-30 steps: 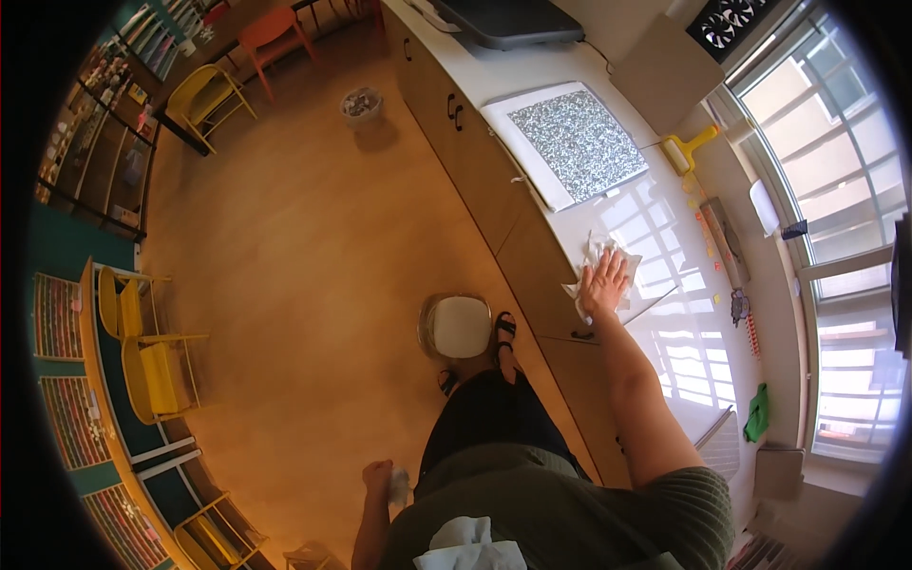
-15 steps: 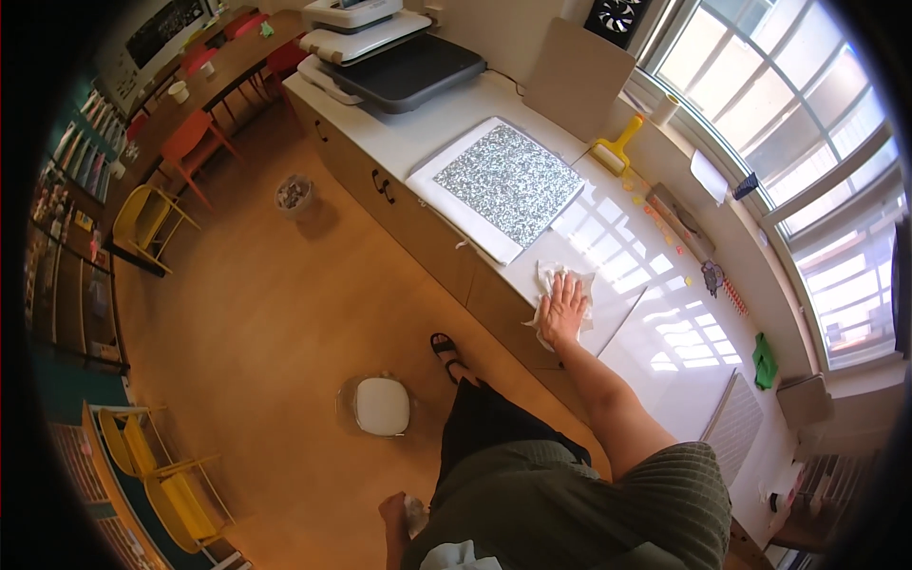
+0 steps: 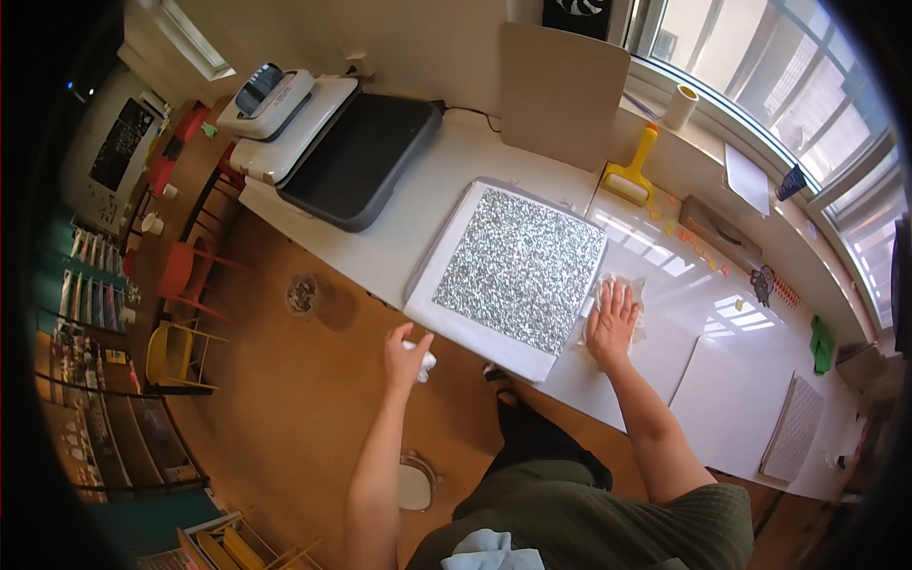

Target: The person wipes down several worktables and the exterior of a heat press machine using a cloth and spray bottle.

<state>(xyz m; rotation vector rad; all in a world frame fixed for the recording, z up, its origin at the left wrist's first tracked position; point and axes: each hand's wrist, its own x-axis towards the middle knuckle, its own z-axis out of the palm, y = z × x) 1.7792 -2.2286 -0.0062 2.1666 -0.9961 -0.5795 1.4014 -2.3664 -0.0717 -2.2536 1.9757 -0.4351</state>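
Note:
My right hand (image 3: 612, 325) lies flat, fingers stretched, over a crumpled white wipe (image 3: 638, 313) on the counter. Just left of it is a square board with a white border and a silver glitter sheet (image 3: 518, 271) on top. My left hand (image 3: 406, 356) hovers off the front edge of the counter, near the board's lower left corner. Its thumb and index finger are apart, while the other fingers curl round a small white crumpled wad (image 3: 424, 366), partly hidden by the hand.
A heat press (image 3: 366, 157) with a dark bed stands at the left of the white counter (image 3: 556, 171). Along the window side lie a yellow-handled roller (image 3: 635, 171), a long tool (image 3: 719, 234) and a green cloth (image 3: 822, 344). A stool (image 3: 414, 483) and a bin (image 3: 302, 295) stand on the floor.
My view has shifted toward the heat press. My left hand has risen from beside my body to the counter's edge with the white wad. My right hand and wipe are now closer to the glitter board.

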